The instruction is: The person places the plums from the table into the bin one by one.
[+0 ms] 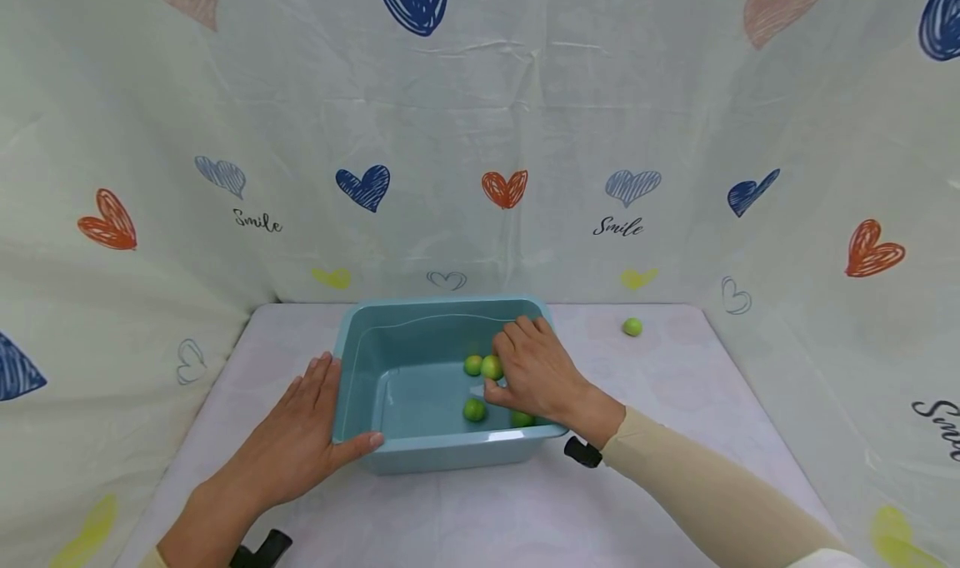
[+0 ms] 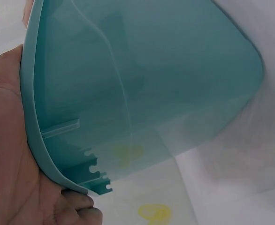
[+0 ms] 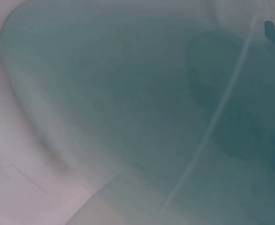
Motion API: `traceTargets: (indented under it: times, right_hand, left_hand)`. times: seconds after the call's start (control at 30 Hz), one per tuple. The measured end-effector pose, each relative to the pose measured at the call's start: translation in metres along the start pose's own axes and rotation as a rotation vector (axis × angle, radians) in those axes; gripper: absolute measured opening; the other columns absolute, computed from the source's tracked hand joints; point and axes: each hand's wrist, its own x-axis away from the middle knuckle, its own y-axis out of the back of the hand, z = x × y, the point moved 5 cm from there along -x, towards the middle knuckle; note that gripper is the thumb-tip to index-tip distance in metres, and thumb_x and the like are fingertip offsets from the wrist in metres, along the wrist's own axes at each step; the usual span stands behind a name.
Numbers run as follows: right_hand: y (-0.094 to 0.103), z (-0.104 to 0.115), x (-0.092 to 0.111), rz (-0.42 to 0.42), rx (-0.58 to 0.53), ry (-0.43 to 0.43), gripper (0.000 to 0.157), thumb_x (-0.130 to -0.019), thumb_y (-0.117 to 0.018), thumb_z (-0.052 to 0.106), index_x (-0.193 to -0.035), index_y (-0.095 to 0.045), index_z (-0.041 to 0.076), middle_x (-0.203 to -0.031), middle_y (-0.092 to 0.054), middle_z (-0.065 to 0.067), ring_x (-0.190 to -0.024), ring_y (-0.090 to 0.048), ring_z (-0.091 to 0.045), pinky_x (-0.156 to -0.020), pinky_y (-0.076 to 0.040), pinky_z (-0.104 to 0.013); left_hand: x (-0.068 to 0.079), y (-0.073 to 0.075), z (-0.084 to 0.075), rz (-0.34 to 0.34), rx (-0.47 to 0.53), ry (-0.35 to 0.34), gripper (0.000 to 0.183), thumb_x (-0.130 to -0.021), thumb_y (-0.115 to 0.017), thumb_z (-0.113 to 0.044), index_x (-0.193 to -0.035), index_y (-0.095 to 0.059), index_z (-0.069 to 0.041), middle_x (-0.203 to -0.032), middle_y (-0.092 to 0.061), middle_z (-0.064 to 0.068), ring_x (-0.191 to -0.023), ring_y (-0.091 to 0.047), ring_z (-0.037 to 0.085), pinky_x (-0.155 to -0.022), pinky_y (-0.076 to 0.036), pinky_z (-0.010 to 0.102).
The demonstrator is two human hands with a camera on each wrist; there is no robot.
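A blue-green plastic basin point(image 1: 450, 454) stands on the table, also filling the left wrist view point(image 2: 175, 70) and blurred in the right wrist view. My left hand point(image 1: 300, 435) lies along its left side, with straight fingers outside the wall and the thumb on the front rim. Inside the basin's right part, my right hand point(image 1: 536, 372) pinches a small green lime point(image 1: 491, 367) between curled fingers and thumb. Just left of it is another lime point(image 1: 472, 365). Nearer the front wall are a third lime point(image 1: 475, 410) and a lime point(image 1: 522, 419) partly hidden under the hand.
One more lime point(image 1: 633, 326) sits on the white-covered table point(image 1: 660, 401), right of the basin near the back edge. A pale curtain point(image 1: 450, 118) printed with hearts and the word Smile encloses the back and sides.
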Motion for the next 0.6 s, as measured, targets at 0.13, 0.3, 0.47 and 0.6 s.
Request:
traceTargets:
  times: [0.13,0.3,0.47,0.6]
  right_hand:
    - [0.0003,0.0001,0.0001,0.002,0.002,-0.004,0.031,-0.086,-0.067,0.042,-0.085,-0.056,0.013,-0.077,-0.048,0.001,-0.076,-0.043,-0.019,-0.071,-0.033,-0.033]
    - [0.0001,0.0003,0.0003,0.003,0.003,-0.005,0.031,-0.086,-0.067,0.043,-0.086,-0.057,0.013,-0.078,-0.049,0.001,-0.077,-0.043,-0.019,-0.072,-0.034,-0.033]
    - [0.0001,0.0004,0.001,-0.002,0.006,-0.003,0.03,-0.086,-0.067,0.042,-0.087,-0.058,0.013,-0.078,-0.049,0.001,-0.077,-0.043,-0.019,-0.072,-0.033,-0.033]
    - [0.0003,0.0004,0.0015,-0.006,0.011,-0.002,0.03,-0.086,-0.067,0.042,-0.088,-0.058,0.013,-0.079,-0.049,0.001,-0.077,-0.042,-0.019,-0.072,-0.033,-0.033]
  left_hand:
    - [0.0,-0.0005,-0.0002,0.003,-0.003,0.01,0.13,-0.088,-0.056,-0.086,-0.163,-0.014,0.012,-0.171,-0.017,0.033,-0.156,-0.021,0.054,-0.123,-0.025,0.072]
    - [-0.0002,-0.0011,-0.0001,0.007,-0.002,0.019,0.132,-0.087,-0.055,-0.088,-0.163,-0.015,0.012,-0.171,-0.017,0.033,-0.156,-0.022,0.055,-0.122,-0.025,0.072]
    - [0.0001,-0.0016,0.0,0.011,0.003,0.023,0.132,-0.087,-0.056,-0.087,-0.163,-0.014,0.012,-0.171,-0.017,0.034,-0.156,-0.022,0.055,-0.122,-0.026,0.073]
    - [0.0005,-0.0015,0.0005,0.007,0.013,0.014,0.131,-0.088,-0.057,-0.086,-0.163,-0.014,0.012,-0.171,-0.016,0.034,-0.156,-0.021,0.055,-0.122,-0.026,0.072]
